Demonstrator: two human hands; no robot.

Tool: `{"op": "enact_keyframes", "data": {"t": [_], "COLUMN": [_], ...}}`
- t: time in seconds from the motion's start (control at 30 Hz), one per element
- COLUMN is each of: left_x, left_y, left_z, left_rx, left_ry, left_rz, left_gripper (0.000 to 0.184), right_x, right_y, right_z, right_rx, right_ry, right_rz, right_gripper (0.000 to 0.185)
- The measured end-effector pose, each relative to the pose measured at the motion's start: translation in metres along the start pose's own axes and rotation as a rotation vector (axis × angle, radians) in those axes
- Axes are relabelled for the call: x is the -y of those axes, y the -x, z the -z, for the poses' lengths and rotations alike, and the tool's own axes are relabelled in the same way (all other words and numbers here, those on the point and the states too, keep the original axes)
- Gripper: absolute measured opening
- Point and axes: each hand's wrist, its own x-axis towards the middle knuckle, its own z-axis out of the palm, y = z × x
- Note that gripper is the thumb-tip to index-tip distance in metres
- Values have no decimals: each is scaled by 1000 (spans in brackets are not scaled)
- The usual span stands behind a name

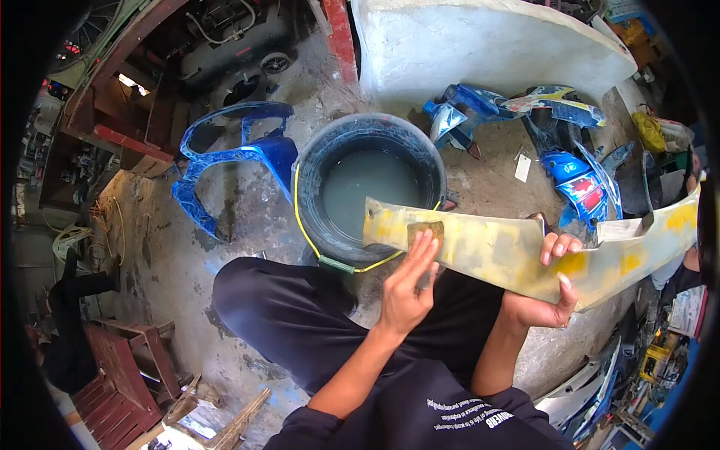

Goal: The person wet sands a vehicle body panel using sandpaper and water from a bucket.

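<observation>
A long, pale plastic body panel with yellow patches lies slanted across my lap, its left end over the bucket's rim. My left hand presses a small brown piece of sandpaper flat against the panel near that end, fingers together. My right hand grips the panel's middle, with fingers over the upper edge and the thumb on the near face. Beneath the panel's left end stands a black bucket holding cloudy grey water; its yellow wire handle hangs on the near side.
A blue plastic frame lies left of the bucket. Blue fairing pieces and more painted parts lie on the right. A white wall stands behind. A reddish wooden stool is at lower left, near another person's dark-clothed leg.
</observation>
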Motion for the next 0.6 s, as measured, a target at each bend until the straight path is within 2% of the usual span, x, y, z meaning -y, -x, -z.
{"op": "enact_keyframes", "data": {"t": [0.03, 0.13, 0.23, 0.3, 0.37, 0.43, 0.47, 0.5, 0.6], "left_x": [6, 34, 18, 4, 19, 44, 51, 47, 20], "left_y": [-2, -19, -13, -5, -6, -17, -21, -21, -10], "left_z": [2, 7, -2, -6, -3, 1, 3, 1, -4], "left_rx": [-1, -188, -86, 47, 40, -113, -183, -184, 57], "left_ry": [3, -87, -122, -30, -16, -74, -101, -99, -22], "left_rz": [-6, 282, 156, -23, -14, 306, 384, 385, 31], "left_gripper": [36, 33, 32, 36, 34, 33, 34, 34, 35], "right_x": [-1, -3, -6, -3, -3, -2, -1, -1, 0], "right_y": [-1, -3, -7, -9, -10, -8, -7, -10, -11], "right_z": [1, 6, 8, 9, 9, 14, 15, 16, 21], "right_rx": [0, 42, 51, 20, 24, 60, 49, 52, 53], "right_ry": [2, 11, -30, 4, 19, 50, 55, 57, -6], "right_rz": [-1, -12, -17, 0, 3, -25, -32, -33, -12], "right_gripper": [45, 46, 46, 47, 46, 45, 45, 45, 44]}}
